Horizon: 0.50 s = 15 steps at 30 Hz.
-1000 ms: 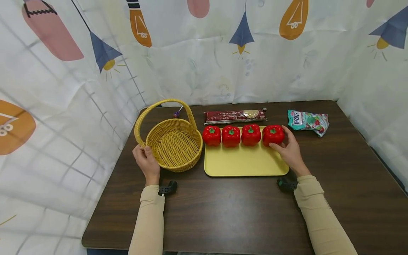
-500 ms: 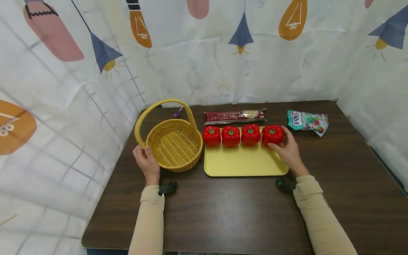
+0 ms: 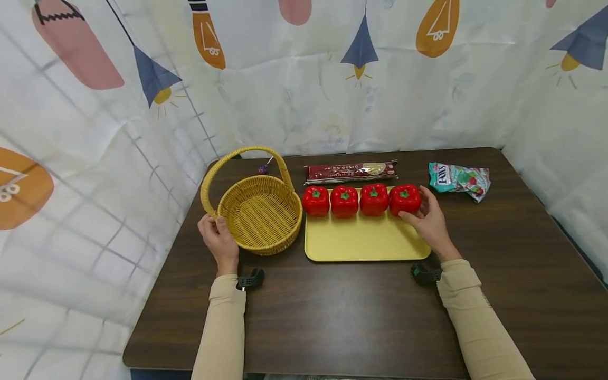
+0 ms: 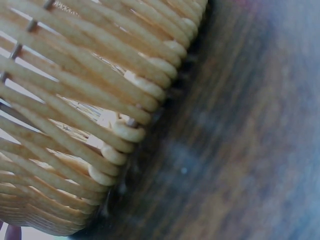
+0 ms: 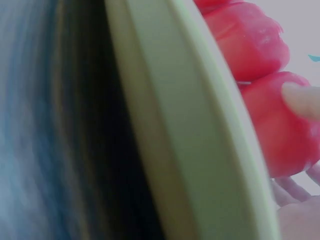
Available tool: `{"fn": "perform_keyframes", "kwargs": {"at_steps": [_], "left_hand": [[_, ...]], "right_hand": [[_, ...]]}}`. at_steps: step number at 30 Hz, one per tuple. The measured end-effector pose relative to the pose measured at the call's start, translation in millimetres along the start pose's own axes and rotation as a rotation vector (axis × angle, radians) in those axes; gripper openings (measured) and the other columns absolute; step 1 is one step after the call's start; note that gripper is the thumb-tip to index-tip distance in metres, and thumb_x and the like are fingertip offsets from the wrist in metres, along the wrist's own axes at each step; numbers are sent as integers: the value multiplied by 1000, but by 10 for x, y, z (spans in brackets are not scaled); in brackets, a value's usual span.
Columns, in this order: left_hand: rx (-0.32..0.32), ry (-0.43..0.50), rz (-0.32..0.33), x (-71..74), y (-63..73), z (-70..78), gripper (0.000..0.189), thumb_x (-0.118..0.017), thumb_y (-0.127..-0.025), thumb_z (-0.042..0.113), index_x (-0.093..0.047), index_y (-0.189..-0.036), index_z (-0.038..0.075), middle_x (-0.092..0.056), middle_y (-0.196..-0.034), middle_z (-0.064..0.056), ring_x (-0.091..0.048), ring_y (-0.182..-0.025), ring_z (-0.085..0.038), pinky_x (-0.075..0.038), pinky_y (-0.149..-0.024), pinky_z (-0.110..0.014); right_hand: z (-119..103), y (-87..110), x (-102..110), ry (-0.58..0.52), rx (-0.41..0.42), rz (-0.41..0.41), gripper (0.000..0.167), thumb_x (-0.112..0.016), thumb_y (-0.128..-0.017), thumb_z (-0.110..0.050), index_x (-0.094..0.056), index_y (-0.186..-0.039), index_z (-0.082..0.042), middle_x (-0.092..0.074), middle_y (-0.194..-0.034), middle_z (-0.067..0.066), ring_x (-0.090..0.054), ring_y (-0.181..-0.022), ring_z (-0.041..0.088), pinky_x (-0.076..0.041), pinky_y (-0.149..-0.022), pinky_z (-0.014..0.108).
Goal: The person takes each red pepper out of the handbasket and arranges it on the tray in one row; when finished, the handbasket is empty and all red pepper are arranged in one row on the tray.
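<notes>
My left hand (image 3: 219,244) pinches the yellow wicker basket (image 3: 285,244) at its near left rim, where the arched handle meets it. In the left wrist view the basket's woven wall (image 4: 75,115) fills the upper left, with only a bit of finger showing. With thumb and fingers around its right side, my right hand (image 3: 431,226) holds the rightmost red bell pepper (image 3: 405,199). Several such peppers (image 3: 344,202) stand in a row along the far side of the yellow tray (image 3: 363,241). The right wrist view shows the thumb (image 5: 302,101) against the held pepper (image 5: 282,132).
Behind the tray lies a dark red long packet (image 3: 350,172). A teal snack bag (image 3: 459,181) lies at the back right. A purple lollipop (image 3: 263,169) is behind the basket. A printed curtain (image 3: 304,105) stands along the brown table's (image 3: 332,322) far and side edges.
My right hand and the held pepper have shifted slightly left, closing the small gap to the neighbouring pepper. The left hand and basket have stayed put.
</notes>
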<state>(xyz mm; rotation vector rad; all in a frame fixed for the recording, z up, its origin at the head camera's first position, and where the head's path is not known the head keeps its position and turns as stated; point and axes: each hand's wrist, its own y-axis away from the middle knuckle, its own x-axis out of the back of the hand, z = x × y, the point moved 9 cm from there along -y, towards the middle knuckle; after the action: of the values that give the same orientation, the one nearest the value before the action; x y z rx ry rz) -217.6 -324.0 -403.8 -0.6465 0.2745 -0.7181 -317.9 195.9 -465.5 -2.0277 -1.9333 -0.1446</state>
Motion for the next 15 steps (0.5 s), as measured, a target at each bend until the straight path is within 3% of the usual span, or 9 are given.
{"fn": "perform_keyframes", "kwargs": {"at_steps": [9, 15], "left_hand": [[1, 60, 18, 8, 4, -2, 37, -56, -94, 52, -46, -87, 17, -43, -104, 2, -39, -83, -8, -30, -76, -23], [10, 156, 17, 28, -7, 12, 58, -58, -94, 47, -50, -110, -9, -44, -103, 0, -44, -78, -12, -35, -73, -26]], "right_hand": [[-86, 36, 126, -41, -5, 66, 74, -63, -95, -23, -20, -154, -9, -33, -151, 17, -36, -135, 40, -32, -109, 52], [-126, 36, 150, -61, 12, 94, 68, -59, -98, -24, -22, -154, -8, -33, -152, 17, -34, -136, 39, -31, -111, 49]]}}
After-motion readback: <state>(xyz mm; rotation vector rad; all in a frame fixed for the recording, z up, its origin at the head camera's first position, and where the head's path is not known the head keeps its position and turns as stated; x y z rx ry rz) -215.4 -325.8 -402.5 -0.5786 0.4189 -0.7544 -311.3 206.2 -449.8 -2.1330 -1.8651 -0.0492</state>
